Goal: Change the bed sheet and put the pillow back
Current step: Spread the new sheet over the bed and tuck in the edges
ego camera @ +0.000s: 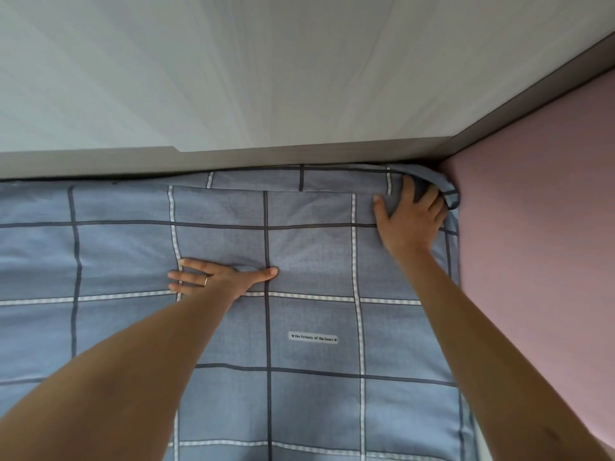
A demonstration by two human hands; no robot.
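Observation:
A blue checked bed sheet (316,254) with dark and white grid lines covers the bed, its far edge folded over along the wall. My left hand (223,277) lies flat on the sheet near the middle, fingers spread and pointing left, a ring on one finger. At the sheet's far right corner my right hand (411,217) reaches under the folded-over fabric, which drapes over its fingertips. No pillow is in view.
A pale wood-grain wall panel (266,78) with a grey ledge (233,158) runs along the far side of the bed. A pink surface (539,244) borders the sheet on the right. A small printed label (312,337) sits on the sheet.

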